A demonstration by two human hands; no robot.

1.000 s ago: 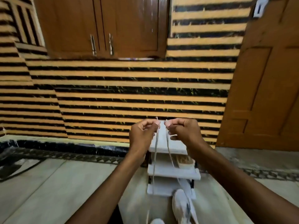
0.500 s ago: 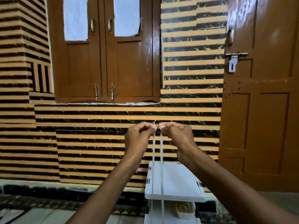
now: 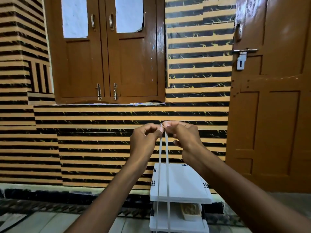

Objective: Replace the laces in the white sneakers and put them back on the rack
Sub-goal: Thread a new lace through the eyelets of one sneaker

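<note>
Pinching the two ends of the lace (image 3: 167, 157), left hand (image 3: 144, 140) and right hand (image 3: 183, 138) sit above the rack (image 3: 185, 182) at 6 o'clock; sneaker's off-frame for me, so uneven pull could unthread it.

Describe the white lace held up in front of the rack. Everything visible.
The lace is thin, flat and white, apparently fabric. It shows as two taut, nearly parallel strands hanging almost straight down. The left hand pinches the top of one strand, the right hand the other, fingertips close together. Both strands pass in front of the white rack and leave the picture's lower edge, so their lower ends are unseen.
</note>
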